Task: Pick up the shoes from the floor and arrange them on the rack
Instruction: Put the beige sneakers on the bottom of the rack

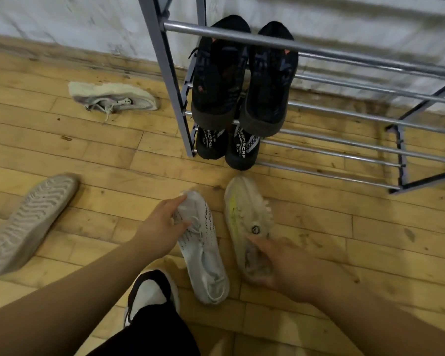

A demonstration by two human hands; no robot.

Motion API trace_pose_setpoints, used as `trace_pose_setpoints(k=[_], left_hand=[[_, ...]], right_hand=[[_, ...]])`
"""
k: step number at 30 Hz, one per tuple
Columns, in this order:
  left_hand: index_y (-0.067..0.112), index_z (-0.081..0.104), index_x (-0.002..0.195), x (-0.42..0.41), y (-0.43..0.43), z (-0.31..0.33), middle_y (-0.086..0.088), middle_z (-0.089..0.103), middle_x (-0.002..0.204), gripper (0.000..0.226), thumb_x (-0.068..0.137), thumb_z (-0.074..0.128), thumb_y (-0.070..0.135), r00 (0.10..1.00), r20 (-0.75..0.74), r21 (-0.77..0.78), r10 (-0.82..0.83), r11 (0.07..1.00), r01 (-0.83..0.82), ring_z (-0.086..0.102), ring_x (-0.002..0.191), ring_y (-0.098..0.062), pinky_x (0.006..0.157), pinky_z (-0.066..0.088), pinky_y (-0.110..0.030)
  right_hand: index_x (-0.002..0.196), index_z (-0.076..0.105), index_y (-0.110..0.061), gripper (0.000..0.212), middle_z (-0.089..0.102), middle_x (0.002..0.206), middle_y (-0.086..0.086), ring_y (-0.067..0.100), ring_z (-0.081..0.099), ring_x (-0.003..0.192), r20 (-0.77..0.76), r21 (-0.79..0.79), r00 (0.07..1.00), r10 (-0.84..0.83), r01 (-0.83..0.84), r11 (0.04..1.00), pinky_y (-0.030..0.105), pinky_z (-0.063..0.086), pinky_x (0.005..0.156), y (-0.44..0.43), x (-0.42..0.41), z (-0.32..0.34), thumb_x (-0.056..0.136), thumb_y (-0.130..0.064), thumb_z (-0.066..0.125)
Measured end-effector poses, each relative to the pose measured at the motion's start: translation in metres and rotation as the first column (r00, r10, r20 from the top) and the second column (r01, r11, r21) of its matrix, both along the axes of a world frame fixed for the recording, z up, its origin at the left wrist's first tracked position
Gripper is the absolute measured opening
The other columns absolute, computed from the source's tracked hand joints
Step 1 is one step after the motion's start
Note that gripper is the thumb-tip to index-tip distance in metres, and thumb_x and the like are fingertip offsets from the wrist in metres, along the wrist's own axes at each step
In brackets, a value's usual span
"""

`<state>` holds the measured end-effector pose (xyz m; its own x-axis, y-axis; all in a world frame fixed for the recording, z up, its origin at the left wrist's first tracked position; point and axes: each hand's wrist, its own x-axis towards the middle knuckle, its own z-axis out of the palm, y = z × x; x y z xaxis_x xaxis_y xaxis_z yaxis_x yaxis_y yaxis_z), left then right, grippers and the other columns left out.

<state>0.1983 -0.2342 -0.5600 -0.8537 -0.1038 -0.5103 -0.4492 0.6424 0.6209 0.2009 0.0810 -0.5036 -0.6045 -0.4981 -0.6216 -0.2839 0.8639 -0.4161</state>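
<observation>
Head view looks down at a wooden floor (pixel 319 253) with a grey metal rack (pixel 175 98) standing against a pale wall. Two pairs of black shoes sit at the rack's left end: an upper pair (pixel 244 78) with heels toward the camera, and a lower pair (pixel 226 145) beneath it, with white lettering on the insoles.

Just in front of the rack, two pale shoes lie side by side on the floor, toes pointing toward the rack. The left hand (pixel 162 222) is closed over the front part of the white knit shoe (pixel 203 250), thumb across the laces and fingers over its far side. The right hand (pixel 280 260) grips the heel opening of the cream shoe (pixel 247 222), fingers reaching inside; this shoe has a yellow-green streak and a small round emblem. Whether either shoe has left the floor cannot be told.

Left of the rack, near the wall, a grey-white sneaker (pixel 113 98) lies on its side with loose laces. Further left of the rack and nearer the camera, another pale shoe (pixel 28 222) lies sole up, its wavy tread showing. Below the two held shoes, the person's own foot in a black-and-white shoe (pixel 149 294) and a black trouser leg appear.
</observation>
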Motion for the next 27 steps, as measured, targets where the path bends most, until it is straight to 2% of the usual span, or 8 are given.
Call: trace_pose_setpoints(k=[3, 5, 9, 13, 17, 21, 24, 27], left_hand=[[0.035, 0.032, 0.159, 0.007, 0.005, 0.004, 0.009, 0.028, 0.163, 0.067, 0.100, 0.064, 0.035, 0.995, 0.029, -0.020, -0.095, 0.995, 0.096, 0.045, 0.133, -0.012, 0.097, 0.041, -0.027], [0.036, 0.029, 0.159, 0.010, 0.007, 0.004, 0.010, 0.019, 0.166, 0.070, 0.099, 0.065, 0.035, 0.987, 0.032, -0.047, -0.156, 0.986, 0.158, 0.043, 0.137, -0.014, 0.093, 0.040, -0.025], [0.040, 0.024, 0.160, 0.014, 0.007, 0.000, 0.012, 0.007, 0.171, 0.077, 0.096, 0.067, 0.039, 0.981, 0.047, -0.055, -0.188, 0.980, 0.190, 0.037, 0.147, -0.023, 0.104, 0.046, -0.035], [0.043, 0.020, 0.160, 0.015, 0.006, -0.007, 0.013, 0.003, 0.171, 0.084, 0.092, 0.070, 0.046, 0.981, 0.046, -0.066, -0.190, 0.979, 0.193, 0.037, 0.148, -0.026, 0.111, 0.046, -0.045], [0.045, 0.018, 0.159, 0.016, 0.005, -0.009, 0.011, 0.001, 0.171, 0.085, 0.092, 0.070, 0.047, 0.977, 0.047, -0.089, -0.209, 0.973, 0.212, 0.037, 0.148, -0.025, 0.111, 0.045, -0.041], [0.045, 0.017, 0.160, 0.010, 0.011, 0.006, 0.006, 0.007, 0.171, 0.084, 0.094, 0.069, 0.041, 0.972, 0.074, -0.088, -0.224, 0.969, 0.230, 0.046, 0.140, -0.023, 0.093, 0.049, -0.027], [0.046, 0.014, 0.161, 0.004, 0.024, 0.036, 0.001, 0.010, 0.171, 0.087, 0.093, 0.068, 0.048, 0.954, 0.068, -0.130, -0.292, 0.945, 0.299, 0.026, 0.153, -0.027, 0.116, 0.038, -0.041], [0.047, 0.013, 0.161, -0.011, 0.046, 0.093, 0.003, 0.020, 0.169, 0.088, 0.092, 0.068, 0.054, 0.899, 0.074, -0.097, -0.432, 0.894, 0.438, 0.028, 0.151, -0.022, 0.119, 0.032, -0.038]], right_hand=[[0.162, 0.011, -0.046, 0.089, 0.036, 0.162, -0.010, 0.018, 0.038, 0.142, 0.049, -0.026, 0.993, -0.107, 0.108, 0.994, 0.031, 0.035, 0.114, -0.003, 0.007, -0.022, 0.093, -0.042, 0.068], [0.163, 0.009, -0.044, 0.092, 0.044, 0.157, -0.008, 0.018, 0.045, 0.136, 0.014, -0.029, 0.992, -0.124, 0.125, 0.992, 0.032, 0.040, 0.109, -0.009, 0.002, -0.031, 0.092, -0.047, 0.068], [0.163, 0.015, -0.041, 0.092, 0.056, 0.140, -0.003, 0.018, 0.055, 0.120, -0.013, -0.036, 0.980, -0.199, 0.198, 0.980, 0.028, 0.043, 0.094, -0.017, -0.007, -0.043, 0.091, -0.047, 0.072], [0.163, 0.021, -0.038, 0.092, 0.055, 0.142, -0.003, 0.017, 0.054, 0.126, 0.014, -0.069, 0.954, -0.300, 0.300, 0.951, 0.027, 0.042, 0.099, -0.020, -0.007, -0.050, 0.089, -0.042, 0.076], [0.161, 0.024, -0.042, 0.092, 0.057, 0.131, -0.007, 0.010, 0.054, 0.113, 0.025, -0.114, 0.928, -0.372, 0.372, 0.921, 0.020, 0.039, 0.089, -0.018, -0.002, -0.052, 0.087, -0.039, 0.078], [0.154, 0.041, -0.038, 0.073, 0.063, 0.109, -0.016, 0.000, 0.058, 0.092, 0.035, -0.164, 0.842, -0.539, 0.537, 0.828, 0.007, 0.040, 0.071, -0.016, 0.005, -0.051, 0.090, -0.023, 0.073], [0.148, 0.050, -0.036, 0.065, 0.067, 0.103, -0.017, 0.004, 0.063, 0.099, 0.049, -0.224, 0.782, -0.622, 0.615, 0.756, 0.010, 0.044, 0.076, -0.011, -0.002, -0.024, 0.090, -0.012, 0.066], [0.144, 0.055, -0.036, 0.060, 0.069, 0.103, -0.019, 0.000, 0.064, 0.094, 0.034, -0.246, 0.800, -0.599, 0.588, 0.771, 0.009, 0.045, 0.070, 0.002, -0.018, 0.039, 0.090, -0.013, 0.067]])
